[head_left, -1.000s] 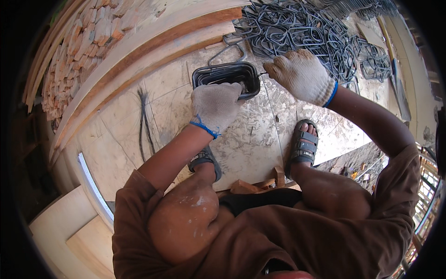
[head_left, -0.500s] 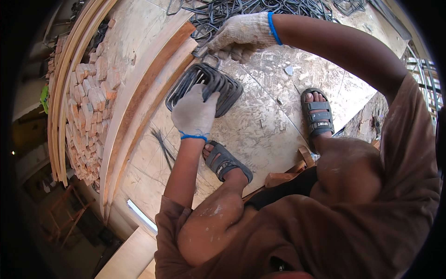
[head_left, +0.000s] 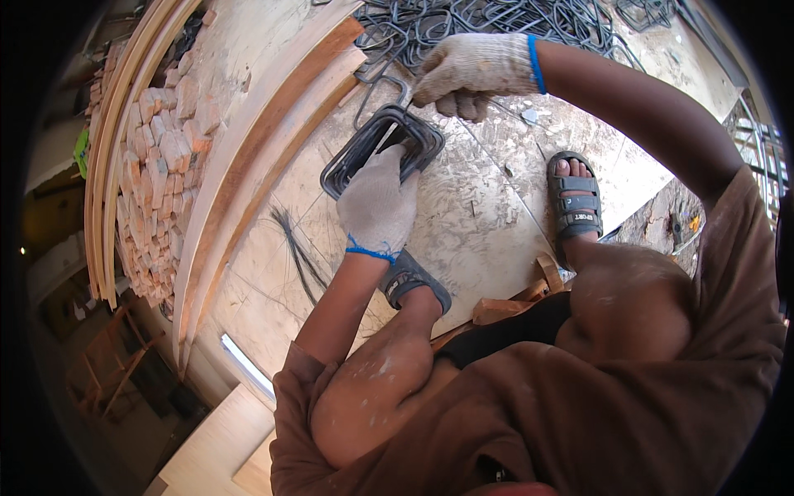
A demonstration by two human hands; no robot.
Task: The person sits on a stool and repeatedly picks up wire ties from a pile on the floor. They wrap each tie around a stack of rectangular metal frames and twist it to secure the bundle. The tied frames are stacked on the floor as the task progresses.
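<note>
My left hand, in a pale knit glove with a blue cuff, is closed around a bundle of dark rectangular rebar stirrups just above the floor. Its fingers reach inside the loops and are partly hidden. My right hand, in a dirtier glove, pinches a single rebar stirrup by its near corner, beside the far edge of the bundle. Behind my right hand lies a tangled pile of more stirrups.
Long wooden boards run along the left side, with a stack of broken bricks beyond them. A bunch of thin wires lies by my left forearm. My sandalled feet rest on the dusty tiled floor.
My right hand has drawn back from the pile's edge toward the bundle, bringing a stirrup along. The bundle, in my left hand, has tilted so its loops show more openly.
</note>
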